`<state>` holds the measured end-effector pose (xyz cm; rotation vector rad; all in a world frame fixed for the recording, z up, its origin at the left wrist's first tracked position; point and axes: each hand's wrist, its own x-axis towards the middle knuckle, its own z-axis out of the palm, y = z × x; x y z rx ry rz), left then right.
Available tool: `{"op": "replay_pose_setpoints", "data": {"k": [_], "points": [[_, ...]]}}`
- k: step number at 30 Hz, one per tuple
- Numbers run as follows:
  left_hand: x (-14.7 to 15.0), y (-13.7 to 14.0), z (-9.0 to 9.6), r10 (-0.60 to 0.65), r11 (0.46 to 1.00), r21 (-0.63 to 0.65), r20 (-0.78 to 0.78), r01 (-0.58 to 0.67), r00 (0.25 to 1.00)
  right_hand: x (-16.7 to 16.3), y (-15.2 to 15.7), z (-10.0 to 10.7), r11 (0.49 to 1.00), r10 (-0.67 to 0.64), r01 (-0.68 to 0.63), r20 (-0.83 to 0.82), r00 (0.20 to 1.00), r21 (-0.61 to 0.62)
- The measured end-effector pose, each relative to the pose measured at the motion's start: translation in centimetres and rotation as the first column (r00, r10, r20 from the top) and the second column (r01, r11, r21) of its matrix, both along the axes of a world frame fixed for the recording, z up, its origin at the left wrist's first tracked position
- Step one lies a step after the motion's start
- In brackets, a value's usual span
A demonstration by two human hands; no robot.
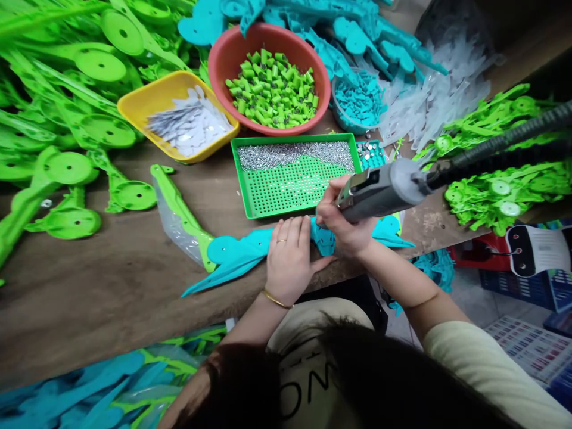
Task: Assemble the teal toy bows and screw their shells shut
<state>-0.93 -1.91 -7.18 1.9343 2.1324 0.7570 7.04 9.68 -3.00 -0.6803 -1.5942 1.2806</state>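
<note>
A long turquoise plastic part (243, 250) with pointed ends lies along the table's near edge. My left hand (289, 253) rests over its middle, fingers across the top and thumb along the near side, holding it down. My right hand (346, 229) is wrapped round a grey power screwdriver (378, 189), tilted, just above the right part of the turquoise piece. The hand hides the tool's tip. Right beyond my hands is a green perforated tray (286, 193) with many small silver screws (295, 156). A green arm-shaped part with a clear piece (181, 220) lies left of the turquoise one.
A red bowl (213, 74) of green cylinders, a yellow tray (134, 101) of pale flat pieces and a tub of small turquoise pieces (360, 98) stand behind. Green parts (98, 65) are heaped at left and right. The screwdriver's cable (504, 140) runs to the upper right.
</note>
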Motion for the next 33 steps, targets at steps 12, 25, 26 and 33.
{"op": "replay_pose_setpoints", "data": {"k": [12, 25, 26, 33], "points": [[0.1, 0.1, 0.2, -0.001, 0.999, -0.034, -0.018, 0.000, 1.000, -2.2, 3.0, 1.6, 0.985, -0.148, 0.150, 0.038, 0.988, -0.086], [0.2, 0.1, 0.3, 0.013, 1.000, 0.003, -0.075, -0.013, 0.997, -2.5, 3.3, 0.6, 0.992, -0.119, 0.121, -0.050, 0.992, 0.040], [0.2, 0.1, 0.3, 0.009, 1.000, 0.009, -0.076, -0.008, 0.997, -2.2, 3.1, 1.2, 0.989, -0.133, 0.136, -0.055, 0.990, 0.054], [0.1, 0.1, -0.5, 0.008, 0.999, 0.038, -0.072, -0.005, 0.997, 3.3, -0.6, 3.9, 0.986, 0.049, -0.036, -0.072, 0.996, 0.166]]}}
